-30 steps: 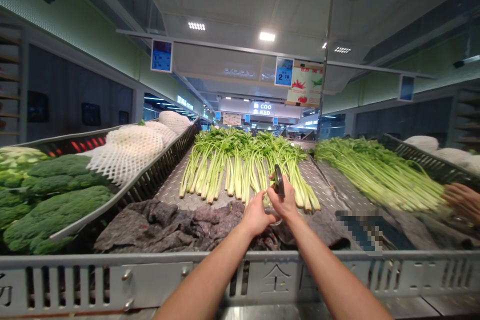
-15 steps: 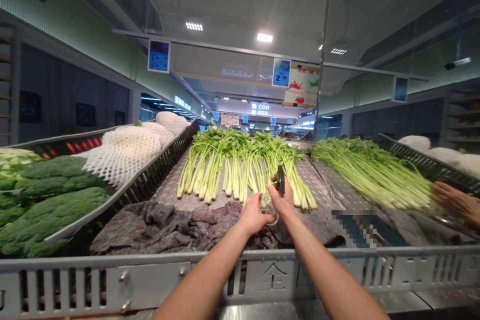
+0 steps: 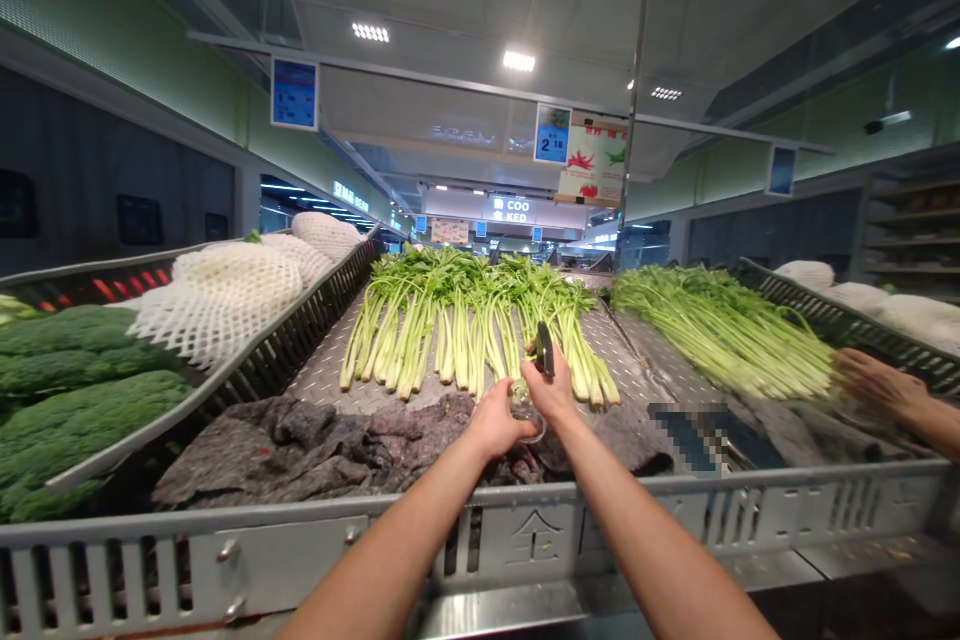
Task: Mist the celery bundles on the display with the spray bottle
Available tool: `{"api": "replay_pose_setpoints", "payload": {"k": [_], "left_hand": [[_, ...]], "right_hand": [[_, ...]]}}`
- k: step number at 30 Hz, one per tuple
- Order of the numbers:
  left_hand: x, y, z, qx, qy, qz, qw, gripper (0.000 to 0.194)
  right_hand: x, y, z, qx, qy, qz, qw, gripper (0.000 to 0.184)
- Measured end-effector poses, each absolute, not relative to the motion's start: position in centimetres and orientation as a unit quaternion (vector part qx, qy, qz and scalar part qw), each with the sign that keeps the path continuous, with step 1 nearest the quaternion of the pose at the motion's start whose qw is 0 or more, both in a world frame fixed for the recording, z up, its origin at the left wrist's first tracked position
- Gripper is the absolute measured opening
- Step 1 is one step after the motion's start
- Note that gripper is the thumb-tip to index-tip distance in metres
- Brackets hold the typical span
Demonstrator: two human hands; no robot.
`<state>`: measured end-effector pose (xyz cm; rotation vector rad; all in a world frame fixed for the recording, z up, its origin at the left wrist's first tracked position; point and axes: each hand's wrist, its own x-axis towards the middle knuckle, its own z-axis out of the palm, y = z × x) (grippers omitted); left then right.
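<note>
A supermarket produce section: celery (image 3: 457, 320) and broccoli (image 3: 82, 390) lie on steel display counters (image 3: 255, 545) beneath hanging price screens (image 3: 294, 94).

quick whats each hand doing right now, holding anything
left hand: curled beside a clear plastic loop, can't tell if gripping it
right hand: closed, holding a black-handled tool

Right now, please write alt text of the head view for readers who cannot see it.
Two hands hold a dark tool and something clear over a grey cloth, before rows of celery on a steel display. Broccoli lies at left; another person's hand rests near more celery at right.
</note>
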<state>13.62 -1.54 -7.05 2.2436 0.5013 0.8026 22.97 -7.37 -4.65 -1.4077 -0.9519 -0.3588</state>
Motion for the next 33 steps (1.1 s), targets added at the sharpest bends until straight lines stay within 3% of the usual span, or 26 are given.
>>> {"api": "replay_pose_setpoints", "payload": {"k": [13,24,33], "left_hand": [[13.4,-1.8,-6.5,0.871,0.217,0.28,0.34,0.066],[13.5,-2.0,-6.7,0.859,0.18,0.299,0.375,0.07],[13.8,-1.5,-7.1,0.854,0.18,0.322,0.366,0.074]], "right_hand": [[23.8,-7.1,-4.8,-0.6,-0.457,-0.042,0.655,0.032],[23.5,-7.6,-4.5,-0.655,-0.342,-0.189,0.647,0.024],[23.2,-7.9,-4.3,-0.649,-0.32,-0.206,0.659,0.029]]}}
